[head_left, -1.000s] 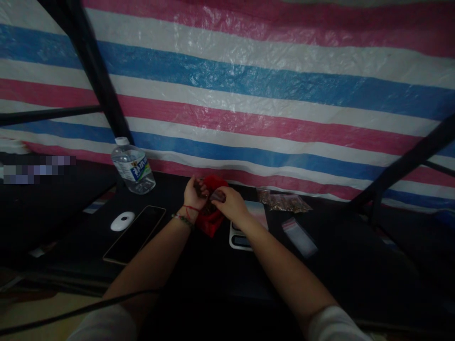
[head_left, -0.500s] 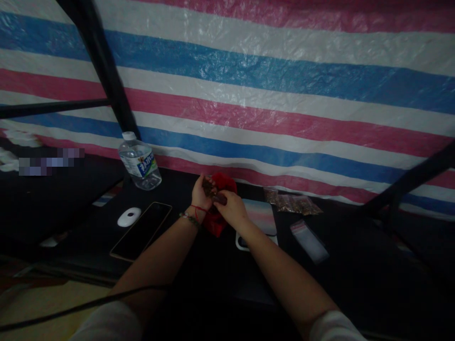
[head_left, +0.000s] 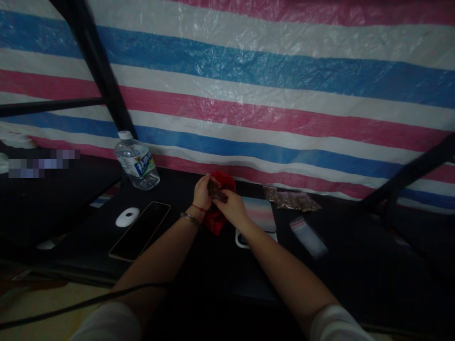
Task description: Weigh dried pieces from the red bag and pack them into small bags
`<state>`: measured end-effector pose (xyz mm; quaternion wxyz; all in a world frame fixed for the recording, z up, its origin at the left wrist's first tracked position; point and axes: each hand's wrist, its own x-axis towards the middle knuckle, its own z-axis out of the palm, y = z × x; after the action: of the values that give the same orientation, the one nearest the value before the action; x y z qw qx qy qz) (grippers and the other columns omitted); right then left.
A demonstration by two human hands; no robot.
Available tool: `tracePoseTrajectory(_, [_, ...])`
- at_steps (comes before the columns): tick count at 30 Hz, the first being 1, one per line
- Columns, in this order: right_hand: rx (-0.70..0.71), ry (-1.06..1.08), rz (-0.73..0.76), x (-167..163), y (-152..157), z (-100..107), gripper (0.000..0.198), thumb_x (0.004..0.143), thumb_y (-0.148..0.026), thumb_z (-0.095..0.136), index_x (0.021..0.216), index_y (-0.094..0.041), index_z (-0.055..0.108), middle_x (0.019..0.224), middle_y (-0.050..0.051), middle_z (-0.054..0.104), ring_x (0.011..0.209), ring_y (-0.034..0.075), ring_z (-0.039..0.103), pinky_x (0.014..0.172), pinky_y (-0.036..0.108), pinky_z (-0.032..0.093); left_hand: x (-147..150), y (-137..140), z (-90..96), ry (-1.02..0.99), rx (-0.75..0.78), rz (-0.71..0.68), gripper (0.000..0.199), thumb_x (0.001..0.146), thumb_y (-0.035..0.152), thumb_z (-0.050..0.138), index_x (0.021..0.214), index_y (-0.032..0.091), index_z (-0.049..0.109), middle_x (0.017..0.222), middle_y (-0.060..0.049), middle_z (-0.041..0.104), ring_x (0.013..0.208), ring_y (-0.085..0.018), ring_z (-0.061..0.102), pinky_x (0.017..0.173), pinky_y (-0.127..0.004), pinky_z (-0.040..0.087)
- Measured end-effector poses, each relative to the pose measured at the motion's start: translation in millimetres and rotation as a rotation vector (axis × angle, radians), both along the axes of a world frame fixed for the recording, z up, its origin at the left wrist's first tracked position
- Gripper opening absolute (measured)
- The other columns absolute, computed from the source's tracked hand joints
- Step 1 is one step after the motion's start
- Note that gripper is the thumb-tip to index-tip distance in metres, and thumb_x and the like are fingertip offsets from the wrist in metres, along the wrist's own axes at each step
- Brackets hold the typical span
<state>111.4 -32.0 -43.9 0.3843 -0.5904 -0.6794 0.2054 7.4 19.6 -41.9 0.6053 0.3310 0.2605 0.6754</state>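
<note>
My left hand is cupped, palm up, around a small heap of dark brown bits. Fingers of my right hand close on a small see-through bag, held against the heap; dim light hides what is inside it. Below both hands a red cloth pouch lies on the black table, partly covered by them. Right of the pouch, under my right wrist, is a pale phone-like thing with a pink and blue back.
Several small clear bags of brown bits lie at the back right, with a flat clear zip bag nearer me. On the left are a water bottle, a white oval case and a black phone. Striped sheeting hangs behind.
The view has shifted slightly. My right fingers have moved a little against the brown bits in my left palm; both hands stay over the red pouch.
</note>
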Motion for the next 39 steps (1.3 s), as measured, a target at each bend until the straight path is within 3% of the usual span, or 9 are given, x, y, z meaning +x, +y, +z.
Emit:
tracePoseTrajectory(4, [-0.006,0.067,-0.025,-1.6,-0.2,-2.8,0.033,0.074,-0.027,0.07,0.104,-0.019,0.062,0.099,0.006,0.071,0.087,0.02,0.067,0.079,0.032,0.051,0.8,-1.9,0.3,0.049,0.019,0.023,0.03,0.074,0.042,0.066,0.063,0.015,0.057,0.058,0.0,0.059,0.055,-0.012,0.058,0.056,-0.024,0.045])
tracePoseTrajectory(11, [0.056,0.11,0.074,-4.5,-2.1,-4.1,0.03,0.072,-0.015,0.068,0.101,-0.022,0.061,0.103,0.003,0.069,0.095,0.018,0.065,0.086,0.032,0.05,-0.5,3.1,-4.6,0.018,-0.053,0.03,0.031,0.07,0.044,0.067,0.063,0.016,0.057,0.058,0.001,0.059,0.054,-0.012,0.059,0.057,-0.025,0.046])
tracePoseTrajectory(17, [-0.053,0.165,0.022,-2.5,2.2,-6.0,0.026,0.069,-0.023,0.073,0.093,-0.02,0.062,0.093,0.003,0.07,0.081,0.017,0.067,0.076,0.031,0.052,-2.4,8.0,-8.1,-0.069,-0.128,0.025,0.032,0.068,0.045,0.068,0.065,0.016,0.056,0.058,0.001,0.058,0.054,-0.012,0.059,0.054,-0.024,0.046])
tracePoseTrajectory(22, [-0.02,0.164,0.056,-2.2,1.4,-5.3,0.027,0.069,-0.017,0.072,0.094,-0.02,0.062,0.094,0.002,0.07,0.082,0.015,0.066,0.077,0.029,0.052,-2.2,4.9,-5.8,-0.142,-0.194,-0.035,0.031,0.07,0.044,0.068,0.063,0.016,0.054,0.059,0.002,0.058,0.053,-0.011,0.059,0.054,-0.023,0.046])
tracePoseTrajectory(28, [-0.08,0.152,-0.034,-2.1,-0.1,-0.5,0.021,0.07,-0.027,0.072,0.087,-0.019,0.063,0.084,0.002,0.07,0.077,0.017,0.066,0.072,0.029,0.052,0.4,-0.5,-2.9,-0.118,-0.179,-0.082,0.029,0.072,0.044,0.063,0.065,0.017,0.055,0.061,0.002,0.06,0.055,-0.012,0.061,0.059,-0.026,0.048])
tracePoseTrajectory(33, [0.013,0.174,0.053,-2.2,0.2,0.2,0.028,0.069,-0.013,0.069,0.094,-0.021,0.062,0.097,0.001,0.069,0.085,0.016,0.066,0.079,0.029,0.051,1.7,0.8,-4.3,-0.094,-0.162,-0.099,0.029,0.072,0.043,0.064,0.066,0.016,0.054,0.063,0.0,0.061,0.058,-0.013,0.062,0.059,-0.024,0.049])
tracePoseTrajectory(39, [-0.042,0.198,0.018,-1.8,3.0,-4.7,0.023,0.07,-0.023,0.072,0.09,-0.019,0.062,0.091,0.003,0.07,0.082,0.016,0.066,0.076,0.029,0.051,0.8,1.6,-6.3,-0.049,-0.124,-0.094,0.032,0.069,0.044,0.069,0.07,0.015,0.055,0.064,0.001,0.062,0.058,-0.013,0.063,0.059,-0.025,0.05])
